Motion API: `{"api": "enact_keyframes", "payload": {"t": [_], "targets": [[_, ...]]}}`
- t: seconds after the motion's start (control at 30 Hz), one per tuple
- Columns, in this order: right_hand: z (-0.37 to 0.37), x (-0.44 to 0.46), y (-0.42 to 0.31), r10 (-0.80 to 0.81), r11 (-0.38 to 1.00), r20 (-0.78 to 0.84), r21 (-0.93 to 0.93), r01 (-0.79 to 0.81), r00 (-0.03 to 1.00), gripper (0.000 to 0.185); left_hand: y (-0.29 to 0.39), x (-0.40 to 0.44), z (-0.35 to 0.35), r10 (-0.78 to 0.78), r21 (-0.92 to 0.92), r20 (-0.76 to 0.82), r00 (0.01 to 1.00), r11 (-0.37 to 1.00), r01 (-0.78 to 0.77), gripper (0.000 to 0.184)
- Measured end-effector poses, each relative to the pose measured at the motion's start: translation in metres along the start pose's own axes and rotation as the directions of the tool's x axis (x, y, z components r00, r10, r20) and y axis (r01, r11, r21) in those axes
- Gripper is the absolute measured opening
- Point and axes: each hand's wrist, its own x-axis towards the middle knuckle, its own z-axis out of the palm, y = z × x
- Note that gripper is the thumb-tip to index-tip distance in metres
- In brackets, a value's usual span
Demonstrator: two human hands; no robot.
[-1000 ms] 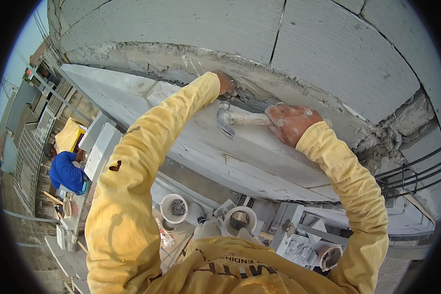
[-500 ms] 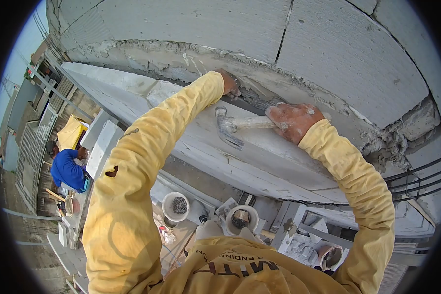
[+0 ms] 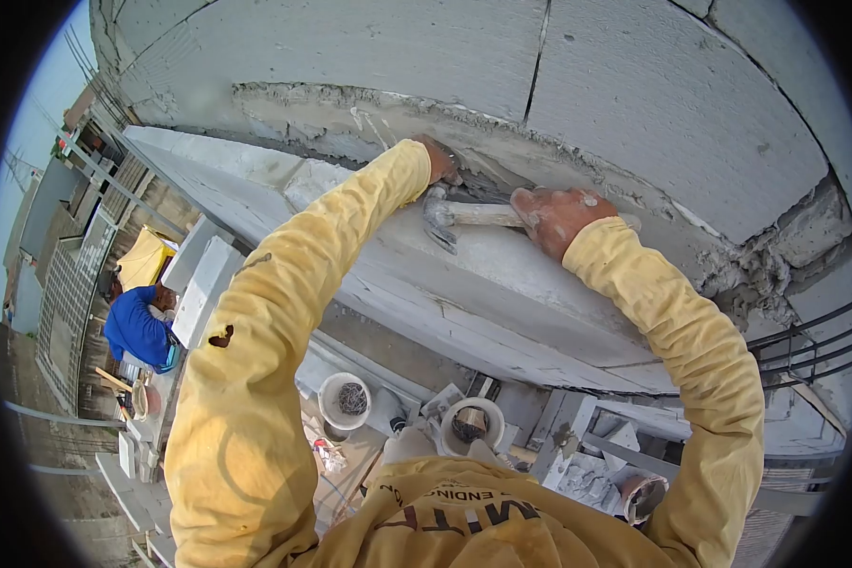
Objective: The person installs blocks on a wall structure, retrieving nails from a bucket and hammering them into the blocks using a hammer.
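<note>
My right hand point(image 3: 560, 220) is wrapped round the pale handle of a claw hammer point(image 3: 488, 215), which lies roughly level with its head to the left. The hammer's metal head is close to my left hand point(image 3: 443, 161), just below its fingers. Those fingers are curled at the gap between the grey block wall point(image 3: 426, 47) and the white block ledge point(image 3: 369, 227). Whatever they pinch, if anything, is hidden. Rough mortar point(image 3: 303, 118) runs along the wall's foot behind both hands.
Below the ledge stand a bucket of nail-like pieces point(image 3: 347, 401) and a second bucket point(image 3: 472, 426). A person in blue point(image 3: 140, 327) bends over at the left. Steel bars point(image 3: 809, 355) stick out at the right.
The hammer head has come closer to my left hand, and my right hand has shifted slightly left and up. My left hand stays almost in place.
</note>
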Motion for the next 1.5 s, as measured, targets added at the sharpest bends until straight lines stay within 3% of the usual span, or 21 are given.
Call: {"api": "enact_keyframes", "payload": {"t": [0.07,0.17,0.2,0.27,0.33,0.4,0.47,0.5,0.53,0.57,0.67,0.7,0.73,0.8,0.87,1.0,1.13,1.23,1.33,1.5], "targets": [[-0.003,-0.008,-0.003,-0.110,0.994,-0.067,0.008,0.111,0.992,0.024,-0.006,0.008,-0.002,-0.018,-0.118,0.063,0.998,0.993,0.025,0.023],[0.001,0.003,0.002,0.062,0.998,0.054,0.001,-0.062,0.997,0.025,-0.014,0.018,0.009,0.064,0.100,0.039,0.997,0.993,-0.067,0.024],[0.002,0.003,0.003,0.054,0.999,0.036,0.000,-0.054,0.998,0.025,-0.006,0.015,0.009,0.055,0.223,0.014,0.998,0.973,-0.056,0.024],[0.005,0.007,0.006,0.032,0.999,-0.002,-0.011,-0.032,0.999,0.026,-0.011,0.021,0.012,0.048,0.300,-0.030,0.998,0.953,-0.037,0.026],[0.004,0.000,0.003,-0.023,1.000,-0.024,-0.007,0.023,0.999,0.025,-0.034,0.031,0.027,0.048,0.219,-0.043,0.998,0.975,-0.038,0.030],[0.003,-0.009,0.001,-0.132,0.991,-0.025,-0.019,0.131,0.991,0.025,-0.018,0.020,0.010,-0.023,-0.043,0.051,0.998,0.999,0.025,0.034],[0.010,0.000,0.007,0.024,1.000,0.043,0.002,-0.024,0.999,0.027,-0.008,0.014,0.007,-0.014,-0.009,0.073,0.997,1.000,0.015,0.034],[0.009,0.004,0.009,0.107,0.994,0.070,0.007,-0.108,0.992,0.028,-0.004,0.010,0.007,0.026,0.159,0.043,0.999,0.987,-0.033,0.034],[0.004,0.004,0.010,0.084,0.996,0.050,0.003,-0.084,0.995,0.028,-0.001,0.009,0.001,0.068,0.325,0.008,0.998,0.943,-0.067,0.033],[0.002,0.002,0.006,0.055,0.998,0.042,0.005,-0.055,0.998,0.029,0.001,0.006,0.001,0.015,0.294,-0.008,1.000,0.956,-0.012,0.032],[-0.005,-0.009,0.000,-0.046,0.999,-0.001,0.016,0.046,0.999,0.030,0.006,0.006,-0.009,-0.090,0.024,0.150,0.985,0.996,0.087,0.032],[-0.004,-0.013,-0.002,-0.083,0.996,-0.016,0.022,0.083,0.996,0.030,-0.003,0.014,-0.001,0.007,0.094,0.138,0.990,0.995,-0.020,0.031],[0.002,-0.010,-0.001,-0.017,0.999,0.028,0.031,0.016,0.999,0.030,-0.012,0.020,0.005,0.106,0.169,0.131,0.986,0.977,-0.127,0.031],[0.011,0.002,0.007,0.127,0.991,0.094,0.025,-0.130,0.987,0.029,-0.015,0.026,0.001,0.142,0.251,0.064,0.988,0.956,-0.154,0.032],[0.012,-0.007,0.003,0.084,0.996,0.046,0.034,-0.085,0.995,0.029,-0.006,0.016,0.008,-0.001,0.212,-0.039,0.999,0.977,0.009,0.035],[0.008,-0.024,0.009,0.089,0.993,0.020,0.082,-0.090,0.996,0.033,0.006,-0.003,-0.007,-0.182,-0.031,-0.039,0.982,0.983,0.181,0.046],[0.016,-0.034,0.020,0.189,0.978,-0.009,0.095,-0.187,0.982,0.043,-0.015,0.019,0.007,-0.195,-0.077,-0.009,0.981,0.978,0.193,0.054],[-0.001,-0.035,0.027,0.159,0.974,0.071,0.152,-0.168,0.985,0.042,-0.012,0.016,0.001,-0.165,-0.093,0.055,0.985,0.981,0.170,0.055],[0.006,-0.044,0.023,0.099,0.994,-0.179,0.053,-0.091,0.979,0.040,-0.005,0.011,-0.007,-0.131,-0.084,0.102,0.986,0.987,0.140,0.056],[-0.003,-0.026,0.004,0.036,0.998,0.072,-0.054,-0.032,0.997,0.040,0.002,0.005,-0.014,-0.084,-0.065,0.169,0.982,0.993,0.096,0.059]]}}
